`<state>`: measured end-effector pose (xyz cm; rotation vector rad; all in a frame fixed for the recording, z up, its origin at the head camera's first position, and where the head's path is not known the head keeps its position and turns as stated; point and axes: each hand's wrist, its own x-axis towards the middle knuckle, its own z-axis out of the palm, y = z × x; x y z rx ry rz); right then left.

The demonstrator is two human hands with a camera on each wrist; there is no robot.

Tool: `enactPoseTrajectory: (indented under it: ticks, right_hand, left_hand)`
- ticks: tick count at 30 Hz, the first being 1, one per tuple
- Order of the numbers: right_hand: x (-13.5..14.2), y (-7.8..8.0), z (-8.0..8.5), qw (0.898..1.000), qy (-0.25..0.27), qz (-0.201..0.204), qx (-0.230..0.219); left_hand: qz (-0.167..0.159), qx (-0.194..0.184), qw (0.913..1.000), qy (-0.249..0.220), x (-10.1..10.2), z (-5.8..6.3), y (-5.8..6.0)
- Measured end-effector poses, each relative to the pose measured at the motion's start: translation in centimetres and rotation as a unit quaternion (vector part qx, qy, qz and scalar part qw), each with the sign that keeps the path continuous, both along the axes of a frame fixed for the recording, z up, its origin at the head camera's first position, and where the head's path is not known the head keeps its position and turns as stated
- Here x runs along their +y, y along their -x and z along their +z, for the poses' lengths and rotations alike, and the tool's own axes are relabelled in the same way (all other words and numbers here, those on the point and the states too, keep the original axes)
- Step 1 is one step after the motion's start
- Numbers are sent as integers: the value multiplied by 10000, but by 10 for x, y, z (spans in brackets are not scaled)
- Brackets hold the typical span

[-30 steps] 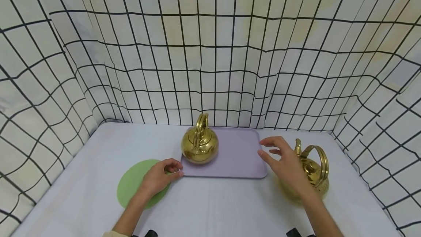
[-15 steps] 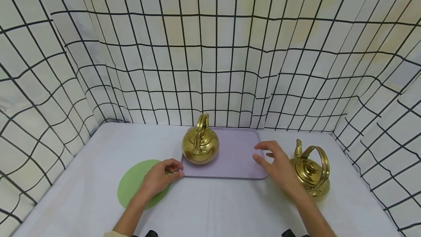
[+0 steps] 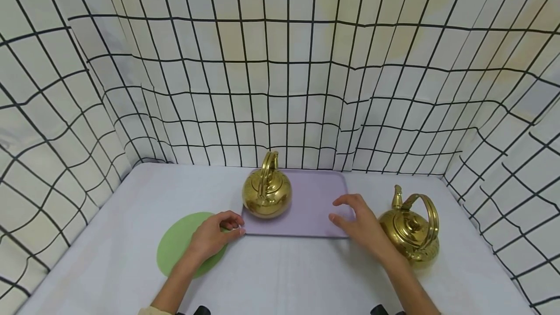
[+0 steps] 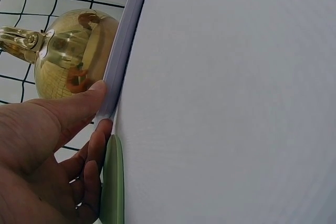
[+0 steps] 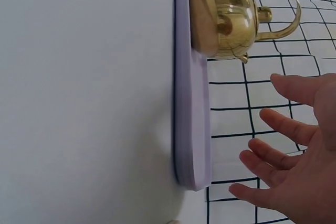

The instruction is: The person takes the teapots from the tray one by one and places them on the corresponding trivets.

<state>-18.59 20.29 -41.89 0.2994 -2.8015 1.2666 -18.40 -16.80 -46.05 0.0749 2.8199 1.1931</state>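
A lilac tray [image 3: 312,208] lies on the white table, bearing a shiny brass kettle [image 3: 267,193] on its left part. At the tray's front left corner is my left hand [image 3: 210,237]. The left wrist view has its thumb [image 4: 97,90] on the tray's rim and its curled fingers at the corner, pinching it. My right hand [image 3: 363,222] hovers over the tray's front right corner, thumb and fingers spread apart, holding nothing. In the right wrist view, a gap separates its fingers from the tray [image 5: 191,129]. A second brass kettle [image 3: 411,230] stands right of this hand.
Partly under my left hand and forearm lies a flat green round mat [image 3: 175,242], close to the tray's left corner. White walls with a black grid [image 3: 302,81] enclose the table [image 3: 297,276] at the back and both sides.
My right hand has moved left and toward the front, away from the right kettle and over the tray's right end. The left hand, tray and both kettles have stayed put.
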Motion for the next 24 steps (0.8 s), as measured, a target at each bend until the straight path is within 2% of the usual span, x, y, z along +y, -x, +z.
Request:
enactPoseTrajectory:
  ticks: [15,24]
  right_hand:
    - [-2,-2,-16,9995,-89,210,-232]
    - [-5,-1,-24,9989,-329,292,-157]
  left_hand:
    - [-41,27,10000,30,0,0,-2]
    - [-3,38,10000,8,0,1,-1]
